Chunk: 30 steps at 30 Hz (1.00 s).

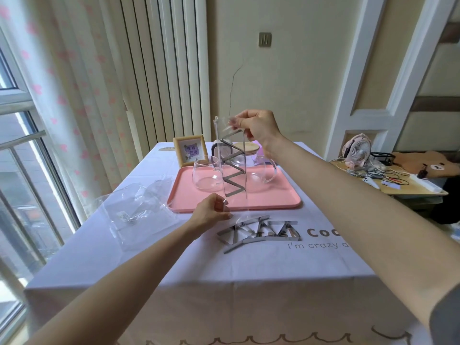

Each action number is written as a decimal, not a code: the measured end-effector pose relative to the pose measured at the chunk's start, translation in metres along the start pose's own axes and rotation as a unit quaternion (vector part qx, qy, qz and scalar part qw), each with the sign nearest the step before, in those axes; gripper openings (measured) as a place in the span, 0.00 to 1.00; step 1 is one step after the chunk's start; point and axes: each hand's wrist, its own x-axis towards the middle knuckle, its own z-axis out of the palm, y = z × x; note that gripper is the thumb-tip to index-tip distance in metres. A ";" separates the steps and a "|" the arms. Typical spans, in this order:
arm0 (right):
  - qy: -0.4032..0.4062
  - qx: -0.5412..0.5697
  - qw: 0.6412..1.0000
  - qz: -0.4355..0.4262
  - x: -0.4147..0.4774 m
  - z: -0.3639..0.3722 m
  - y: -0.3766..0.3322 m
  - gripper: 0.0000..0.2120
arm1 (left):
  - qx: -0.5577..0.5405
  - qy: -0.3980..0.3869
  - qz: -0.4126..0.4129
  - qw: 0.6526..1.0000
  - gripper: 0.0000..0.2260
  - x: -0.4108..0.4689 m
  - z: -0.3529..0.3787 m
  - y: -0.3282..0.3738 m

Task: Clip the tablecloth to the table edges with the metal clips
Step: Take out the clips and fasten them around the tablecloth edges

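Now right hand (258,128) fingers (235,121) pinch the clear sleeve (239,180) on top, left hand (211,212) below; grey metal clips (234,167) zigzag inside.

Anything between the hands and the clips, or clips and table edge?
The raised clips sit inside a clear bag, right hand pinching its top, left hand its bottom. The loose clips on the tablecloth are bare; nothing visible blocks their way to the near edge.
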 end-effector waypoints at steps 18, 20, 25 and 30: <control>0.024 -0.001 0.999 -0.037 0.004 -0.007 -0.006 0.10 | 0.111 -0.021 0.018 0.993 0.10 -0.002 0.000 -0.006; 0.021 -0.002 0.999 -0.035 0.004 -0.006 -0.005 0.10 | 0.092 -0.068 0.010 0.993 0.12 -0.004 0.000 -0.001; 0.021 0.005 0.999 -0.037 0.004 -0.006 -0.003 0.09 | -0.023 -0.159 0.008 0.987 0.10 -0.012 -0.001 0.014; -0.009 0.017 0.999 -0.050 0.003 -0.006 -0.003 0.07 | -0.114 -0.104 0.018 0.988 0.10 -0.007 0.005 0.012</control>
